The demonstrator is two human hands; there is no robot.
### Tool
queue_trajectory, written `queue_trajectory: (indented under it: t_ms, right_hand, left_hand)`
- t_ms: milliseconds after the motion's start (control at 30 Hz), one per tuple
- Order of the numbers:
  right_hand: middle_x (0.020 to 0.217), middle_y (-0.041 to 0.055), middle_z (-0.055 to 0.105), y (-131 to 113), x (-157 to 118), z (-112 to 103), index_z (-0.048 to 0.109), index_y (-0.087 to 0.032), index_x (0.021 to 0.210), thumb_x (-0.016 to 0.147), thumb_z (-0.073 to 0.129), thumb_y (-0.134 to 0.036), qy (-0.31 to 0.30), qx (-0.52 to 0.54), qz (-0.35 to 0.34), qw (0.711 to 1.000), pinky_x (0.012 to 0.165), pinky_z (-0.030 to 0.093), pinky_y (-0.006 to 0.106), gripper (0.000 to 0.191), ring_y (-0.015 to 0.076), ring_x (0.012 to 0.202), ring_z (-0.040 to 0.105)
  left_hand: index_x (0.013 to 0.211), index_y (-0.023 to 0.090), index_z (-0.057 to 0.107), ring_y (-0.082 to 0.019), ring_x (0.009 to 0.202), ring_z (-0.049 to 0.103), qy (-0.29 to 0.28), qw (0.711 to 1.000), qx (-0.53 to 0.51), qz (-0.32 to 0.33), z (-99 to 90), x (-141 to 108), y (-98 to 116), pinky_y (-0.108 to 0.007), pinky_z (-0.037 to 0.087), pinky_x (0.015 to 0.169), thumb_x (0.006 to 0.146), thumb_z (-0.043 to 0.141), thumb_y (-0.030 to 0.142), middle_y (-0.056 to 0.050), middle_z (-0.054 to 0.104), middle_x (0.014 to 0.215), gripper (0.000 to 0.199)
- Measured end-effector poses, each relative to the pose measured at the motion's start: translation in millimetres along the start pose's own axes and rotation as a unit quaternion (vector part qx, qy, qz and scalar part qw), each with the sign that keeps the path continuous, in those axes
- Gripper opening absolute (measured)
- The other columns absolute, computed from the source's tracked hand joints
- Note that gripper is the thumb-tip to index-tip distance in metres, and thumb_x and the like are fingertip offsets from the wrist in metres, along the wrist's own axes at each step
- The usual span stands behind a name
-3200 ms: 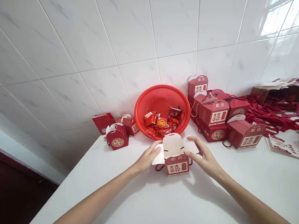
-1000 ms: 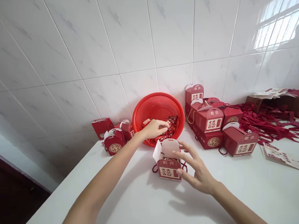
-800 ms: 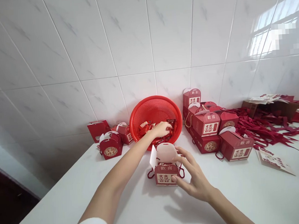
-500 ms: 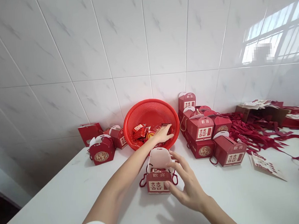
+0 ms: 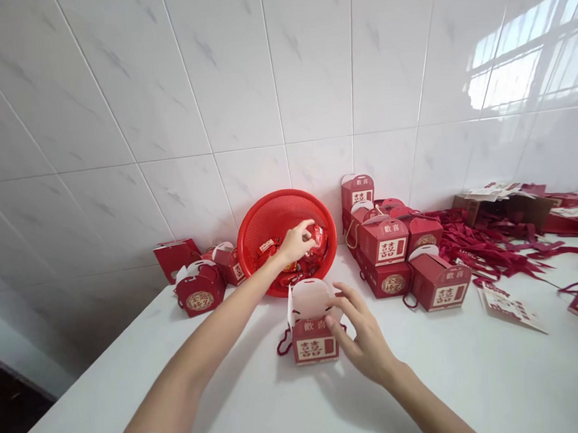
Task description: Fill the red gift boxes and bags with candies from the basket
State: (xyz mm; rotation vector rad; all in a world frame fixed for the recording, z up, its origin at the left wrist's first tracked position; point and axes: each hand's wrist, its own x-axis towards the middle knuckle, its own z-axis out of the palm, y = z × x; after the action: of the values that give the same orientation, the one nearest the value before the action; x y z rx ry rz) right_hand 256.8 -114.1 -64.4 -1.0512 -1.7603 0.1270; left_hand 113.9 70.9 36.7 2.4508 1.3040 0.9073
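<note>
Over the red plastic basket (image 5: 256, 218), my left hand (image 5: 298, 241) pinches a red-wrapped candy (image 5: 318, 236). More wrapped candies (image 5: 297, 275) lie inside the basket. In front of it stands a small red gift box (image 5: 316, 342) with white characters on its front, its top flaps raised and a dark red cord at its side. My right hand (image 5: 359, 336) is at the box's right side, fingers curved and apart, fingertips touching its flap and front edge.
Stacked red boxes (image 5: 383, 243) stand right of the basket, with another box (image 5: 440, 282) beside them. Dark red ribbons (image 5: 486, 243) and a printed card (image 5: 512, 307) lie farther right. Several boxes (image 5: 199, 288) stand left on the white table (image 5: 221, 390), against a tiled wall.
My left hand has risen from among the candies and now pinches one. The open box sits slightly farther right in view, with my right hand still beside it.
</note>
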Motion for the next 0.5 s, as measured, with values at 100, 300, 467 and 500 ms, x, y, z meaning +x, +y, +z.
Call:
queue_trajectory:
  t_ms: [100, 300, 467, 500]
  right_hand:
    - [0.13, 0.0127, 0.06, 1, 2, 0, 0.062, -0.024, 0.102, 0.1, 0.043, -0.035, 0.001, 0.042, 0.039, 0.998, 0.092, 0.056, 0.038, 0.022, 0.0251, 0.118, 0.062]
    - [0.108, 0.0085, 0.068, 0, 3, -2, 0.063, -0.024, 0.103, 0.098, 0.047, -0.043, 0.002, 0.111, 0.083, 0.99, 0.08, 0.057, 0.034, 0.025, 0.0254, 0.112, 0.064]
    - [0.118, 0.01, 0.069, 2, 2, -2, 0.059, -0.022, 0.117, 0.092, 0.056, -0.047, 0.005, 0.112, 0.098, 0.989, 0.079, 0.057, 0.036, 0.035, 0.0244, 0.104, 0.066]
    - [0.119, 0.0104, 0.068, 3, 2, -3, 0.059, -0.022, 0.118, 0.092, 0.057, -0.047, 0.002, 0.107, 0.102, 0.989, 0.081, 0.057, 0.036, 0.037, 0.0251, 0.106, 0.066]
  left_hand:
    - [0.135, 0.011, 0.054, -0.015, 0.081, 0.068, 0.028, 0.989, -0.138, 0.043, -29.9, -28, 5, -0.029, 0.054, 0.086, 0.077, 0.059, 0.02, -0.001, 0.072, 0.085, 0.058]
    - [0.13, 0.019, 0.062, -0.019, 0.095, 0.069, -0.014, 0.992, -0.075, 0.104, -55.3, -111, 27, -0.03, 0.054, 0.09, 0.083, 0.055, 0.026, -0.003, 0.075, 0.098, 0.048]
    - [0.131, 0.024, 0.061, -0.019, 0.093, 0.069, -0.055, 0.981, 0.088, 0.162, -47.2, -148, 26, -0.033, 0.053, 0.09, 0.091, 0.048, 0.022, -0.003, 0.075, 0.107, 0.042]
    - [0.129, 0.024, 0.061, -0.02, 0.093, 0.069, -0.067, 0.98, 0.093, 0.164, -47.7, -152, 24, -0.032, 0.053, 0.089, 0.092, 0.048, 0.023, -0.003, 0.075, 0.105, 0.04]
